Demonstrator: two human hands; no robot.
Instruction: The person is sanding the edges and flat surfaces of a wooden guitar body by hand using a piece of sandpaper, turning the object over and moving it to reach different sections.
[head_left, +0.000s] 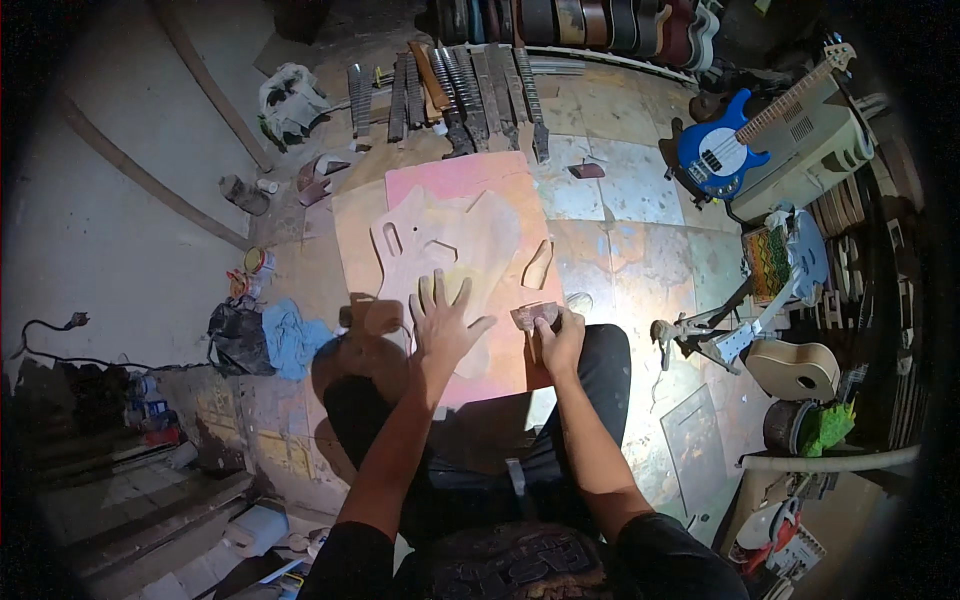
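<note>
A pale wooden guitar body point(480, 235) with routed cavities lies on a pink and peach board point(440, 170) before me. My left hand point(442, 325) rests on the lower middle of the body, fingers spread. Beside it, at the board's right edge, my right hand point(558, 340) grips a small worn reddish-brown block point(530, 315) that looks like a sanding block. Just above that hand lies a small shaped wooden piece point(538, 262).
Several guitar necks point(465, 95) lie beyond the board. A blue bass guitar point(705, 165), a metal stand point(665, 333) and an acoustic body point(790, 368) line the right. A blue cloth point(290, 335), black bag point(232, 335) and cable point(40, 335) are at the left.
</note>
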